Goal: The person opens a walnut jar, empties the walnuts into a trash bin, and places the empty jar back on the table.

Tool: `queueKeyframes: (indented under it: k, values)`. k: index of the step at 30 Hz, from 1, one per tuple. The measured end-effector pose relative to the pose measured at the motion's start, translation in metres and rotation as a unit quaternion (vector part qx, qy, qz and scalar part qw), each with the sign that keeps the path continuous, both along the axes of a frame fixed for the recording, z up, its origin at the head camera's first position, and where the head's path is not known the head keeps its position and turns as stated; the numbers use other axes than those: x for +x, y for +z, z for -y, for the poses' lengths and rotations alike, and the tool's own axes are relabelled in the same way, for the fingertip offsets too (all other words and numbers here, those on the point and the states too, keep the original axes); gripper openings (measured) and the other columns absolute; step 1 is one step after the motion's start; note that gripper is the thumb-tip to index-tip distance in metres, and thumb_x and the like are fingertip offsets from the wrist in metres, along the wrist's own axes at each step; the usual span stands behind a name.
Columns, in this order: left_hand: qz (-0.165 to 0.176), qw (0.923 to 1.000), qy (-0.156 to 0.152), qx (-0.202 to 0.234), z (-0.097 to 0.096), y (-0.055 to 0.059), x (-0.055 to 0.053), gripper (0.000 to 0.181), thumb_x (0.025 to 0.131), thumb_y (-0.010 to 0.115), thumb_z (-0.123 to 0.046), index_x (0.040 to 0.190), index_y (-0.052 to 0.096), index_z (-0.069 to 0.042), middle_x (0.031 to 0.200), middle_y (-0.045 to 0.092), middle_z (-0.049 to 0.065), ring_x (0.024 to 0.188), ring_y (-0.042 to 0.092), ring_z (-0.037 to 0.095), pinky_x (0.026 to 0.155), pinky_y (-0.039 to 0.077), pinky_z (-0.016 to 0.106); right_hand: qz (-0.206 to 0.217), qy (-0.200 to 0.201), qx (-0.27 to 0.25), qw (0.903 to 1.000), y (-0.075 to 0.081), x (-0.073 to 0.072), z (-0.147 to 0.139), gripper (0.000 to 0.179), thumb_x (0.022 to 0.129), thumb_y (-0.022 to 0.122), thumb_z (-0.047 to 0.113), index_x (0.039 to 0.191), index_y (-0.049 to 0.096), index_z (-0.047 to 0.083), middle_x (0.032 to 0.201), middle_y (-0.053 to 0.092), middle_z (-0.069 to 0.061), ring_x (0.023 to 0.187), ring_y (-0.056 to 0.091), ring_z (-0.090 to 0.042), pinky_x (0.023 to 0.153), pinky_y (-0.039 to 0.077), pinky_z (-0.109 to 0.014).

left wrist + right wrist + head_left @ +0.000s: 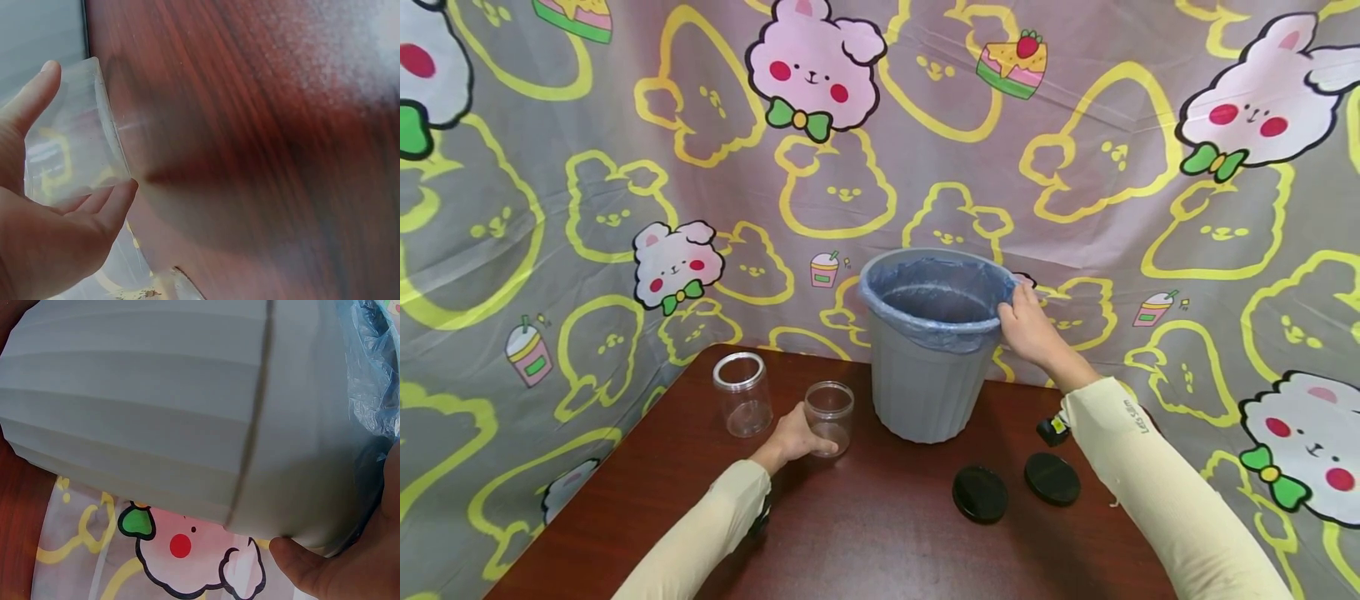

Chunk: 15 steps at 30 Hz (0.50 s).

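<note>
A clear plastic jar [830, 417] without a lid stands on the table, and my left hand [795, 435] curves round its lower side. In the left wrist view the thumb lies on one side of the jar [75, 131] and the fingers [119, 203] on the other. My right hand [1032, 323] grips the rim of a grey trash bin [925, 383], lined with a blue plastic bag [947, 335]. The right wrist view shows the thumb against the bin's outer wall [156, 419]; the other fingers are largely hidden. To the left stands a second clear jar [747, 408].
Two round black lids [980, 494] lie on the dark red wooden table [865, 533], at the right. A small black and yellow object [1053, 428] sits behind them, close to the right sleeve. A patterned curtain [842, 175] hangs behind the table and along its sides.
</note>
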State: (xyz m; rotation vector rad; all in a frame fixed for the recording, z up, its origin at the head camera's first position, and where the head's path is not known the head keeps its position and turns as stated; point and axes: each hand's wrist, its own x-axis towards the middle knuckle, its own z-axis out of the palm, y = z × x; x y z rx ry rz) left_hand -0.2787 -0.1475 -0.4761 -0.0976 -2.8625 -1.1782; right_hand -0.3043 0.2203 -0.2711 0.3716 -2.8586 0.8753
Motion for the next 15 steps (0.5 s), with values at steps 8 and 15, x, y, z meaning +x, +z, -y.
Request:
queueKeyframes:
  k: [8,15]
  values:
    - [0.009,0.9997,0.003,0.020,0.0005,-0.0006,-0.0016,0.081,0.044,0.087,-0.027,0.108,0.046,0.001,0.099,0.058,0.014,0.094,0.052,0.029,0.080,0.040,0.039,0.004,0.000,-0.003,1.0000,-0.0006,-0.0001,-0.0009,0.064,0.092,0.012,0.038,0.135,-0.005,-0.006,0.141,-0.018,-0.015,0.128,-0.010,-0.031,0.100,0.003,-0.048]
    - [0.016,0.9991,0.003,0.038,-0.0006,-0.0008,-0.0020,0.085,0.043,0.088,-0.025,0.112,0.045,0.001,0.102,0.057,0.014,0.097,0.051,0.029,0.082,0.039,0.040,-0.001,0.001,-0.005,1.0000,-0.0006,-0.0008,-0.0005,0.064,0.093,0.013,0.037,0.135,-0.004,-0.008,0.141,-0.017,-0.017,0.128,-0.010,-0.030,0.101,0.003,-0.047]
